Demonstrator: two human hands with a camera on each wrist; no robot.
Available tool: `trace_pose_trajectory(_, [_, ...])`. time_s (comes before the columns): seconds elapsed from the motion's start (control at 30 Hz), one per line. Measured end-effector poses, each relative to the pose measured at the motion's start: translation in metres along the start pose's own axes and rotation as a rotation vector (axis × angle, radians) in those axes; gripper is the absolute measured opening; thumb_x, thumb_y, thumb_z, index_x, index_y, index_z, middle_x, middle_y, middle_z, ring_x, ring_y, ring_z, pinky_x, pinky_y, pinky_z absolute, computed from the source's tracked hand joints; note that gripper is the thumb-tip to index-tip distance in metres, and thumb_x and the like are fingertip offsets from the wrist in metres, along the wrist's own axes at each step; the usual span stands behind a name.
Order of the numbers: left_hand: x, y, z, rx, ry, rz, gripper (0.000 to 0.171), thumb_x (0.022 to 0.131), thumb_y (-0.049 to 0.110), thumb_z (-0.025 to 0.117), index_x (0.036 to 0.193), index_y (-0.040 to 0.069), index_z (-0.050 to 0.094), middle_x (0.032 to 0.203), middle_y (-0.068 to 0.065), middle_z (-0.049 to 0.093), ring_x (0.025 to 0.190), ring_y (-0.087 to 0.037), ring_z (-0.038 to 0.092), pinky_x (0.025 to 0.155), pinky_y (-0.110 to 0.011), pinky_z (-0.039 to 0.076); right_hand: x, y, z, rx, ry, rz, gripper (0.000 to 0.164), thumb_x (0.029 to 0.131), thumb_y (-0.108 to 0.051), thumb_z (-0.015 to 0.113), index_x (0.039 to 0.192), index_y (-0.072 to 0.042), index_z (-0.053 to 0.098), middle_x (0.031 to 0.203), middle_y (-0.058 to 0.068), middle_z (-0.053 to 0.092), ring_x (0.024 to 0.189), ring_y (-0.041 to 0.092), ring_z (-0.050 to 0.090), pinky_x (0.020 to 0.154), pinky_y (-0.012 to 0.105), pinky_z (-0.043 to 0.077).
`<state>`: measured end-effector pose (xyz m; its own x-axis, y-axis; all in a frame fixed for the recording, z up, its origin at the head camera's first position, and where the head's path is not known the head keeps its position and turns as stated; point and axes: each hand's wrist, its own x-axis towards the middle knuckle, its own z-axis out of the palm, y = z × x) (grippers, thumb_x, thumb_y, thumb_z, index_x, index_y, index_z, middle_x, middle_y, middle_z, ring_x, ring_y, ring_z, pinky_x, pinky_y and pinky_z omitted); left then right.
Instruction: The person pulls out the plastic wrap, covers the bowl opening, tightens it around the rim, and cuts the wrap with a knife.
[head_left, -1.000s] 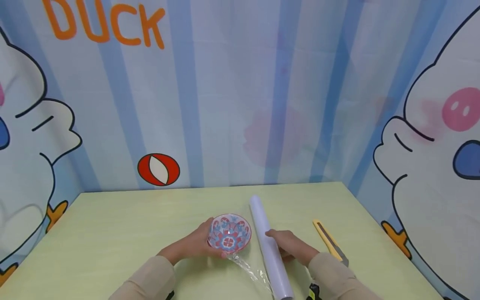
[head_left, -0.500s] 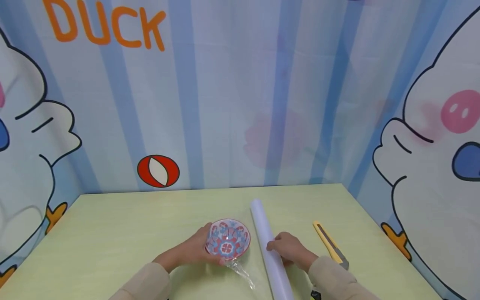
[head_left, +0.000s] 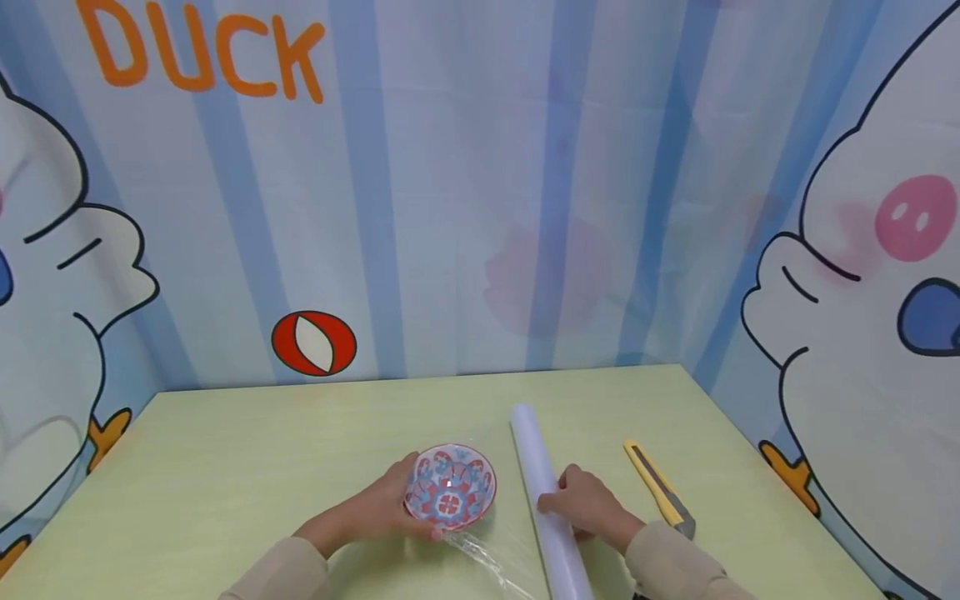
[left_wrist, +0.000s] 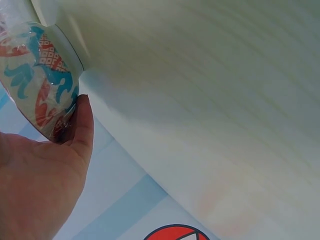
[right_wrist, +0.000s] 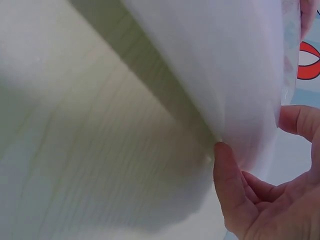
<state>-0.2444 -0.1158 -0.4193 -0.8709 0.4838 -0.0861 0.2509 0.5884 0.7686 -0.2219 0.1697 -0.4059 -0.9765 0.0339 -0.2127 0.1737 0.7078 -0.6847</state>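
In the head view my left hand [head_left: 384, 504] grips the left side of a small bowl [head_left: 450, 487] with a red and blue flower pattern. Its inside faces up, tilted toward me. Clear film [head_left: 480, 552] trails from the bowl's lower edge toward the roll. The left wrist view shows shiny film around the bowl's outer wall [left_wrist: 42, 80], with one finger along it. My right hand [head_left: 588, 502] grips a long pale lavender roll of plastic wrap [head_left: 534, 467] right of the bowl. In the right wrist view, fingers and thumb curl around the roll [right_wrist: 225, 65].
A yellow and grey box cutter [head_left: 660, 490] lies right of my right hand on the pale yellow-green table [head_left: 285, 442]. Behind the table hangs a blue striped cloth [head_left: 465, 208] with cartoon ducks. A small black object [head_left: 639, 596] shows by the right sleeve.
The bowl has shifted slightly toward me and left. My right hand has moved the roll a little to the right, so the gap between them is wider and film spans it.
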Motion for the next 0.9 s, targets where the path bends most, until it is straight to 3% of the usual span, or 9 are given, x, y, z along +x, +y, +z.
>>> trace_pose_trajectory(0.17, [-0.001,0.001,-0.001,-0.003,-0.004,-0.025,0.121,0.064,0.047,0.080,0.144,-0.007,0.007,0.147,-0.024,0.020,0.136,-0.037,0.023,0.108,-0.055,0.024,0.002,0.003,-0.004,-0.036,-0.047,-0.030,0.038,0.077,-0.027,0.066,0.097,0.000,0.047,0.087,0.010,0.053,0.069,0.019,0.052,0.051,0.029,0.046])
trace_pose_trajectory(0.37, [-0.001,0.002,-0.002,-0.009,-0.008,-0.025,0.120,0.064,0.046,0.080,0.144,-0.007,0.007,0.147,-0.023,0.021,0.135,-0.036,0.024,0.108,-0.055,0.024,0.005,0.017,-0.026,-0.225,-0.080,-0.120,0.050,0.086,-0.040,0.057,0.113,0.003,0.052,0.107,0.016,0.060,0.094,0.028,0.058,0.076,0.042,0.047])
trace_pose_trajectory(0.53, [0.000,0.001,0.001,-0.038,-0.006,-0.003,0.116,0.066,0.043,0.080,0.144,-0.005,0.009,0.144,-0.021,0.026,0.133,-0.034,0.027,0.107,-0.055,0.025,0.008,0.053,-0.061,-0.495,0.091,-0.167,0.044,0.087,-0.034,0.056,0.113,0.001,0.054,0.101,0.014,0.057,0.089,0.030,0.056,0.070,0.048,0.046])
trace_pose_trajectory(0.63, [0.001,0.000,0.002,-0.033,-0.008,-0.018,0.118,0.065,0.045,0.080,0.144,-0.005,0.008,0.145,-0.022,0.023,0.134,-0.035,0.025,0.107,-0.055,0.025,0.012,0.075,-0.079,-0.578,0.151,-0.102,0.042,0.087,-0.032,0.058,0.110,0.003,0.053,0.097,0.016,0.053,0.083,0.030,0.050,0.065,0.046,0.044])
trace_pose_trajectory(0.8, [0.001,-0.001,0.002,-0.020,-0.018,-0.032,0.121,0.064,0.047,0.080,0.144,-0.006,0.005,0.147,-0.023,0.020,0.135,-0.037,0.023,0.107,-0.056,0.025,0.017,0.100,-0.091,-0.529,0.022,0.045,0.038,0.090,-0.028,0.052,0.106,0.007,0.050,0.090,0.016,0.049,0.074,0.026,0.046,0.062,0.039,0.041])
trace_pose_trajectory(0.9, [0.001,-0.001,0.001,-0.023,-0.025,-0.037,0.121,0.065,0.048,0.079,0.144,-0.005,0.004,0.147,-0.023,0.019,0.135,-0.037,0.023,0.107,-0.056,0.025,0.018,0.103,-0.090,-0.486,-0.025,0.069,0.030,0.089,-0.023,0.051,0.101,0.005,0.049,0.085,0.013,0.046,0.070,0.023,0.045,0.060,0.035,0.039])
